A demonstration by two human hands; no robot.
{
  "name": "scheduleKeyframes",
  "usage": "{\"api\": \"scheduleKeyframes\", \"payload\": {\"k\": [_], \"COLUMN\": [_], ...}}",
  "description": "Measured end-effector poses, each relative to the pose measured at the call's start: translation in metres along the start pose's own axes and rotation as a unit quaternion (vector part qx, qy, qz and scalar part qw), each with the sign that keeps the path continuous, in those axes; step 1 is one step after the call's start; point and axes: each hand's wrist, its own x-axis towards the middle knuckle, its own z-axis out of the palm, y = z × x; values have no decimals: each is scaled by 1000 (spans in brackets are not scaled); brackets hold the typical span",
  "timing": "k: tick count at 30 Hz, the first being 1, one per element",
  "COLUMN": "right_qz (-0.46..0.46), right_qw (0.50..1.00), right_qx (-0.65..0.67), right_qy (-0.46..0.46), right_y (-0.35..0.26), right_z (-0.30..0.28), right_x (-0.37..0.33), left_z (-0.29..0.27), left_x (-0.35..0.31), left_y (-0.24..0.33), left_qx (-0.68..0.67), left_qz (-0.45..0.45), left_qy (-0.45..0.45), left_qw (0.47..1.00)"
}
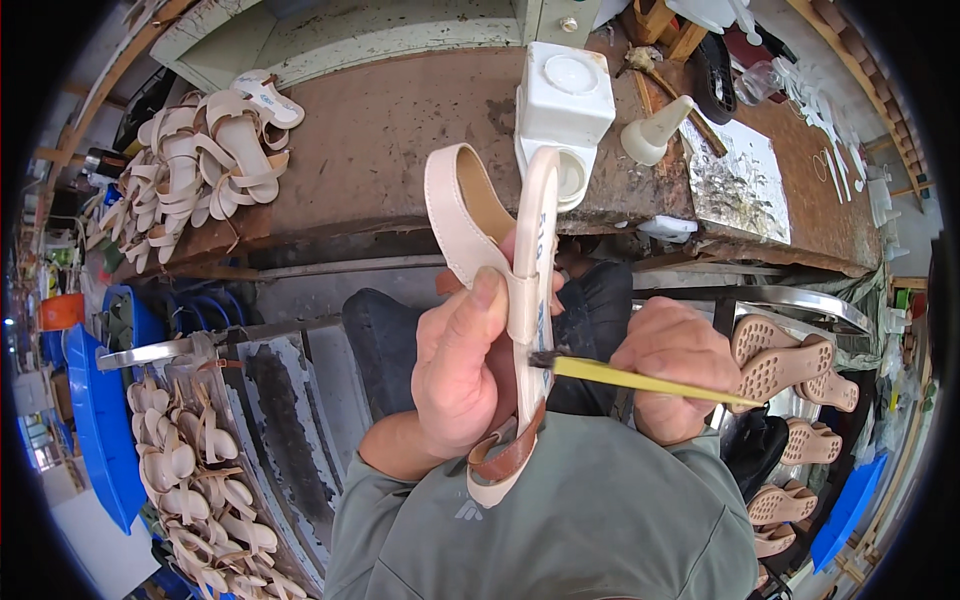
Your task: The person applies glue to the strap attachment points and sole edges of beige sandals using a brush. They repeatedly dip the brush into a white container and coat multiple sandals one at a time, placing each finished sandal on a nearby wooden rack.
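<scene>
Left hand's [462, 350] fingers grip beige sandal [521, 308] on edge before desk [370, 130], blue lettering [542, 238] on insole only partly legible. Right hand [675, 355], fingers clenched round yellow-handled brush [600, 371], dark bristles [543, 359] at insole, before desk. On desk: white container [565, 95], heaped sandals [180, 170]. Pale logo [468, 512] marks green shirt [600, 500].

A long, stained brown bench [390, 130] is stretching across the far side, a pale green, paint-flecked cabinet [400, 42] standing along its far edge. A worn grey slatted surface [292, 415] is lying near left; a big blue plastic bin [98, 430] is tilting farther left.
</scene>
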Motion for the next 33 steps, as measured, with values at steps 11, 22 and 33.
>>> {"api": "scheduleKeyframes", "payload": {"k": [11,22,33], "right_qz": [33,517,538], "right_qw": [993,827,773], "right_qx": [-115,216,322], "right_qy": [17,-47,-100], "right_y": [25,42,48], "right_z": [-8,-17,-13], "right_x": [26,-1,-5], "left_z": [-3,-19,-83], "left_x": [-1,48,19], "left_y": [5,19,23], "left_qx": [-73,-57,194], "left_qz": [-25,304,204], "left_qy": [-49,-21,-185], "left_qw": [996,951,941]}}
